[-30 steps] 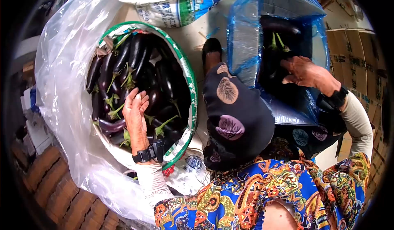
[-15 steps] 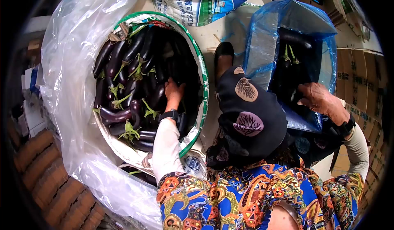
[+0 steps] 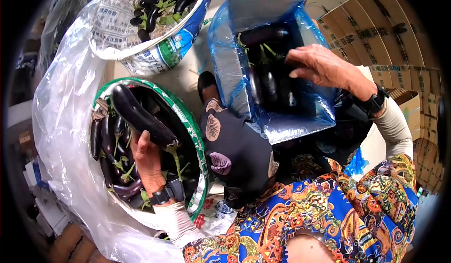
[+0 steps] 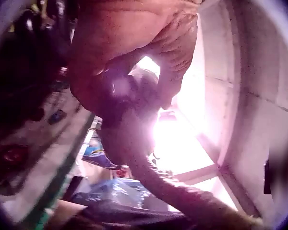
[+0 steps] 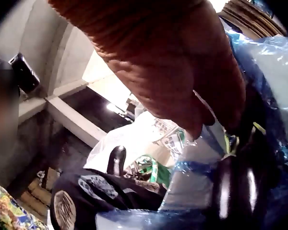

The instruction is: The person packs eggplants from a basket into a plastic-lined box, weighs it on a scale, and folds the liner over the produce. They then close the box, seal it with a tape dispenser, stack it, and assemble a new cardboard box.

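Note:
My left hand point(image 3: 146, 159) grips a long, dark purple eggplant point(image 3: 136, 115) by its side, thumb on top. It is held tilted over a round sack with a green rim point(image 3: 199, 162), among many other eggplants point(image 3: 108, 131). The left wrist view shows the stem point(image 4: 182, 196) large, pointing at the camera. My right hand point(image 3: 324, 65) hovers over the right side of a box lined with blue plastic point(image 3: 228, 70), fingers loosely bent and holding nothing. Below it several eggplants point(image 3: 268, 82) lie side by side, and another point(image 3: 265, 35) lies crosswise at the far end.
A white printed sack point(image 3: 112, 23) with smaller eggplants point(image 3: 152, 16) stands at the far left. Clear plastic sheeting point(image 3: 61, 117) hangs around the green-rimmed sack. Flattened cardboard boxes point(image 3: 380, 33) lean at the right. My knee point(image 3: 235, 155) sits between sack and box.
My left hand reached down into the sack and has come up gripping an eggplant. My right hand has moved from inside the box up to its right side. The head view has shifted.

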The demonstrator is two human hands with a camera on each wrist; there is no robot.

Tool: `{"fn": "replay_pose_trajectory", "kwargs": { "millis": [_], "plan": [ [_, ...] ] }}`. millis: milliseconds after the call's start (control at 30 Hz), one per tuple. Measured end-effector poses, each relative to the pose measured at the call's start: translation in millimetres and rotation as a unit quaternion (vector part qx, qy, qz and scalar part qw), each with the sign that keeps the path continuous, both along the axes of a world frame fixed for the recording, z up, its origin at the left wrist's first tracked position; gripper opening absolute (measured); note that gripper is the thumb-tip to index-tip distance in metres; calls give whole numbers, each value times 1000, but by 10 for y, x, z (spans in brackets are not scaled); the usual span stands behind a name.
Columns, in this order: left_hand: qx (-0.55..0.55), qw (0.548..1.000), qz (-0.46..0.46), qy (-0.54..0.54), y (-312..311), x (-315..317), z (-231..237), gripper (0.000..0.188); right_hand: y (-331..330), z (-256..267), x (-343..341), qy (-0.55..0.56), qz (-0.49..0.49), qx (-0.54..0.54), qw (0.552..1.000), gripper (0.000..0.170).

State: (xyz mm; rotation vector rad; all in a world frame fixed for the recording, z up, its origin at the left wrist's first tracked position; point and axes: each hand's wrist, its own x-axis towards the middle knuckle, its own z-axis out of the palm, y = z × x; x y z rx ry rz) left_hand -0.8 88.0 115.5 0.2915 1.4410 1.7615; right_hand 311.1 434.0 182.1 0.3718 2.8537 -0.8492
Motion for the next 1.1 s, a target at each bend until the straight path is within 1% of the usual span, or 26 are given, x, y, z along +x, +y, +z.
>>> {"fn": "replay_pose_trajectory", "kwargs": {
  "millis": [33, 67, 133, 167, 200, 233, 333, 367, 467, 500, 567, 667, 733, 767, 833, 900, 967, 1000, 1033, 1067, 1100],
  "plan": [
    [4, 998, -25, 49, 179, 51, 233, 53, -12, 55, -66, 28, -24, -45, 998, 22],
    [7, 994, -49, 98, 327, 59, 375, 53, 8, 52, -89, 56, -43, -49, 996, 22],
    [-17, 978, -126, 163, 650, 104, 692, 55, 55, 103, -178, 72, -86, -84, 990, 20],
    [-1, 975, -150, 165, 797, 159, 790, 55, 103, 74, -179, 88, -113, -100, 985, 19],
    [15, 970, -175, 167, 931, 203, 864, 55, 132, 54, -146, 104, -130, -47, 985, 21],
    [29, 959, -226, 167, 1064, 194, 922, 56, 171, 36, -135, 104, -138, -22, 985, 23],
    [18, 940, -306, 150, 1526, 305, 1150, 56, 258, -65, -104, 78, -134, 49, 987, 26],
    [24, 936, -307, 172, 1684, 379, 1206, 56, 281, -95, -94, 65, -125, 70, 988, 26],
    [1, 894, -377, 243, 1972, 422, 1235, 61, 299, -158, -28, 70, -121, 187, 972, 22],
    [-1, 870, -398, 292, 2029, 414, 1214, 61, 317, -188, -6, 68, -117, 184, 974, 22],
    [-3, 815, -433, 385, 2092, 369, 1118, 61, 310, -199, -8, -2, -90, 121, 989, 24],
    [-62, 843, -436, 308, 1945, 287, 1080, 61, 142, -147, -168, -88, -77, 32, 993, 28],
    [-86, 859, -416, 286, 1808, 165, 934, 61, 84, -355, -225, -36, -54, 39, 997, 29],
    [-107, 868, -402, 272, 1733, 133, 890, 61, 73, -426, -286, -61, -46, 28, 997, 31],
    [-134, 880, -380, 251, 1582, 80, 796, 61, 75, -661, -385, -75, -89, 6, 993, 30],
    [-160, 880, -380, 235, 1457, 60, 756, 60, 110, -858, -474, -89, -119, -6, 989, 28],
    [-160, 890, -373, 206, 1298, 51, 706, 58, 134, -902, -458, -117, -137, 17, 983, 26],
    [-167, 902, -347, 197, 1192, 49, 657, 54, 122, -827, -473, -134, -144, 28, 980, 25],
    [-196, 893, -348, 206, 1086, 7, 653, 51, 112, -607, -490, -149, -141, 38, 978, 25],
    [-223, 883, -350, 217, 971, -54, 651, 48, 138, -652, -490, -133, -133, 70, 980, 26],
    [-228, 894, -327, 207, 820, -100, 595, 46, 187, -730, -488, -116, -127, 101, 980, 27]
  ]
}}
